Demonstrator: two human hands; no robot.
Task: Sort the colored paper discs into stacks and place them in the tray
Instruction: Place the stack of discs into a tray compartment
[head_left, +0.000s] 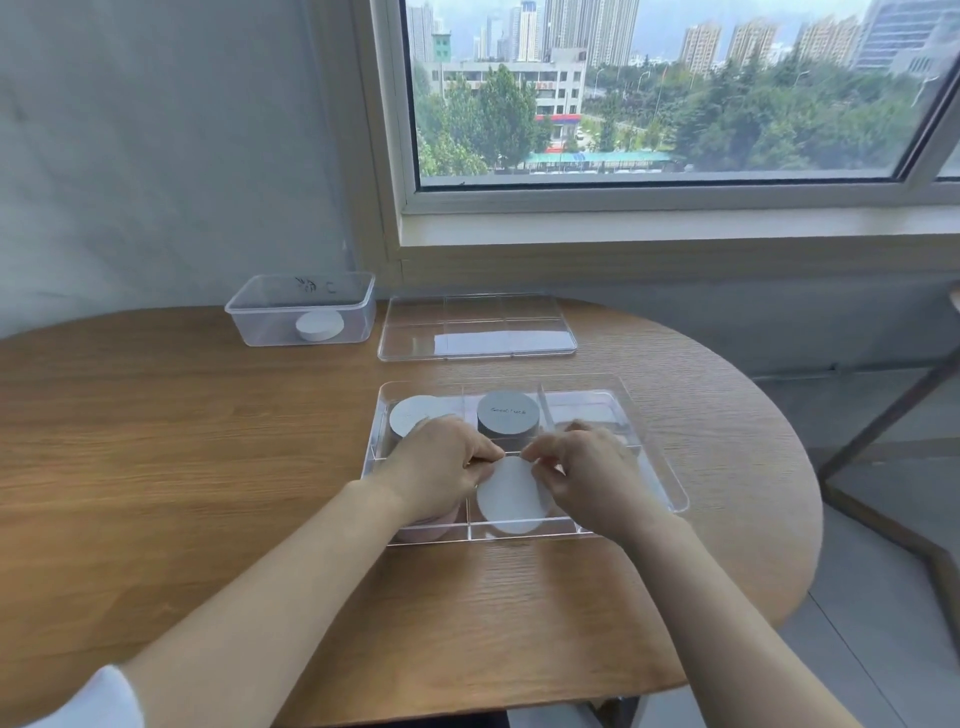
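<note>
**Progress.** The left grip (441, 467) and right grip (592, 473) meet over the tray (571, 382). Both are closed in a fingertip pinch on the far edge of the white stack (511, 499), which lies directly beneath and between them in the near-middle compartment.

Three other stacks are seated:
- a grey stack (508, 415) just beyond the two grips;
- a pale stack (415, 415) beyond the left grip;
- a pink stack (426, 525) under the left grip.

Judged well advanced; the white stack is being settled, not yet released.

**Outstanding.** A small white pile (319, 326) sits in the clear tub (301, 312), well beyond the left grip on the worktop (182, 441). Whether it belongs to the sort cannot be told. The clear lid (478, 327) lies beyond the tray, not fitted.

**Obscured.**
- The right grip covers the compartment beneath it; contents unknown.
- The compartment beyond the right grip is glare-washed; full or bare, undetermined.
- Whether the pinch takes one disc or several is not discernible.
- Lettering on the grey stack is illegible.
</note>
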